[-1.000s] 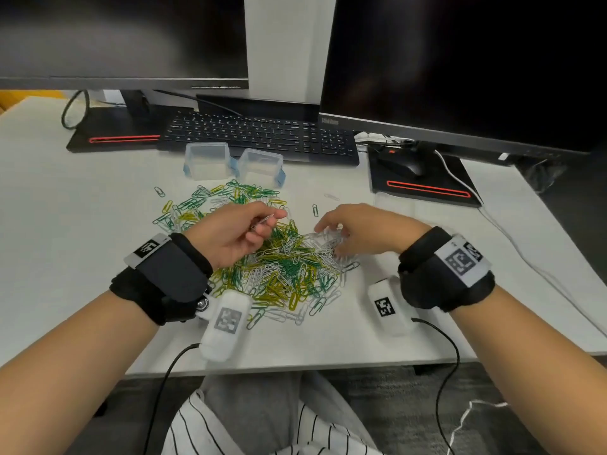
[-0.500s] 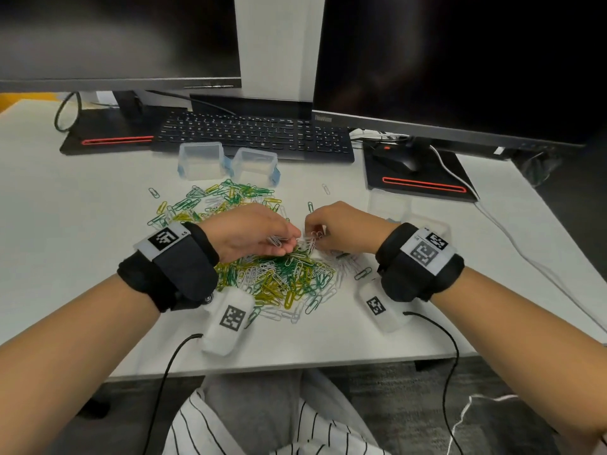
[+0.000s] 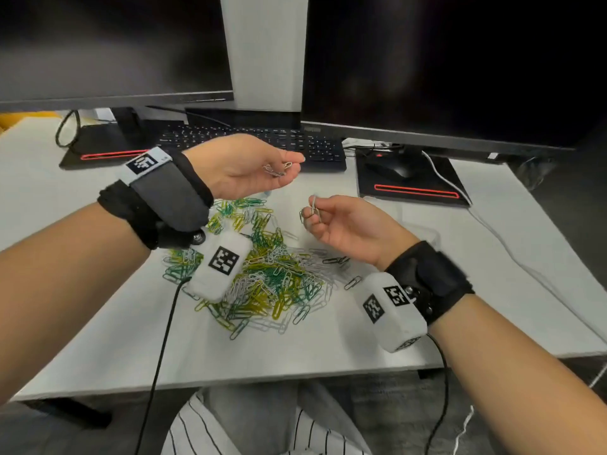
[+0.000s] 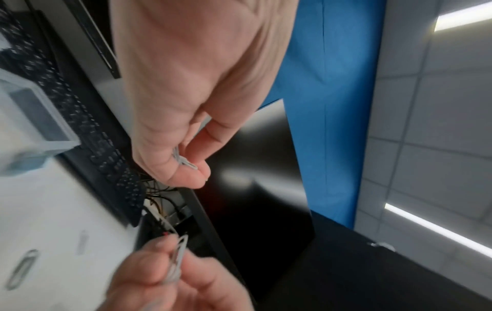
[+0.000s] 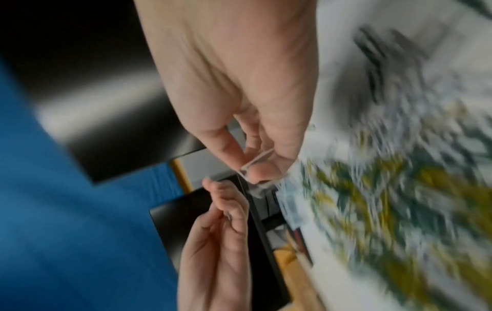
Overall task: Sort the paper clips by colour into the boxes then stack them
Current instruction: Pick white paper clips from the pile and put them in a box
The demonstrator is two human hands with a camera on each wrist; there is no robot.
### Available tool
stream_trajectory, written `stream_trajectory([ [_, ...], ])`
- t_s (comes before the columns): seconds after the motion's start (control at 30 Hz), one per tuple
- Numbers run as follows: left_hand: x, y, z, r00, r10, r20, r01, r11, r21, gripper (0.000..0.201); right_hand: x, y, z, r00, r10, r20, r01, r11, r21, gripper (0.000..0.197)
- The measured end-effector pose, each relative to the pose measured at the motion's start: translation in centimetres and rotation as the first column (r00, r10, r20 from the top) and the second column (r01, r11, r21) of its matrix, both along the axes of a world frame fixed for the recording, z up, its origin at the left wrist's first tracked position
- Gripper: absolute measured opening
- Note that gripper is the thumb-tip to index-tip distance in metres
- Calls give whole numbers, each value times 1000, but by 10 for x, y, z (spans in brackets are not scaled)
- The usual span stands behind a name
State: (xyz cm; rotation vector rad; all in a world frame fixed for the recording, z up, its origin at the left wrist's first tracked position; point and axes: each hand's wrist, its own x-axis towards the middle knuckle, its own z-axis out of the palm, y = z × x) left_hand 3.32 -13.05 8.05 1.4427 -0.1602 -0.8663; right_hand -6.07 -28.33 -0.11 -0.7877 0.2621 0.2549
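A heap of green, yellow and white paper clips (image 3: 262, 277) lies on the white desk (image 3: 65, 290). My left hand (image 3: 289, 165) is raised above the heap's far edge, palm up, and pinches a few white clips (image 3: 277, 170) between thumb and fingers (image 4: 191, 176). My right hand (image 3: 313, 215) hovers to its right, lower, pinching white clips (image 3: 312, 206) upright; the same clips (image 4: 178, 256) show in the left wrist view. One clear box (image 4: 34, 117) shows by the keyboard; in the head view my left hand hides the boxes.
A black keyboard (image 3: 249, 142) lies behind the heap, under two dark monitors (image 3: 427, 60). A black mouse (image 3: 394, 169) sits on a monitor base at the right, with a white cable (image 3: 492, 231) running along the desk. Stray clips (image 3: 353, 282) lie right of the heap.
Both hands have lifted off the heap with white clips. The left rose toward the keyboard and turned palm up; the right came up and back a little.
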Motion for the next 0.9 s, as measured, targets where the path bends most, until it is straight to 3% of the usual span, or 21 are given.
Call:
stream_trajectory([
  [0.07,2,-5,11,1000,-10,-6,10,1000,-12,36,-3,5,0,999,25,-45,-14,977,214,10],
  [0.13,0,-13,19,999,-45,-8,45,998,-33,36,-3,7,0,996,34,-77,-7,944,329,15],
  [0.27,-20,-27,5,980,-167,106,156,982,106,27,3,15,-2,988,-43,-149,97,919,383,30],
  [0.37,-31,-32,-19,964,-148,222,113,980,163,24,2,18,-8,979,-105,-175,170,895,413,36],
  [0.5,-43,-35,-31,923,-143,358,59,970,236,26,-2,22,-9,966,-209,-151,251,894,370,30],
  [0.6,-48,-38,-31,896,-100,432,24,984,177,29,-5,20,-9,956,-237,-173,285,890,357,30],
  [0.73,-26,-44,1,870,-58,490,13,995,95,25,-19,3,6,938,-295,-180,343,860,378,33],
  [0.9,-12,-50,25,839,-127,529,72,990,124,28,-47,-53,38,801,-595,-67,595,778,204,31],
])
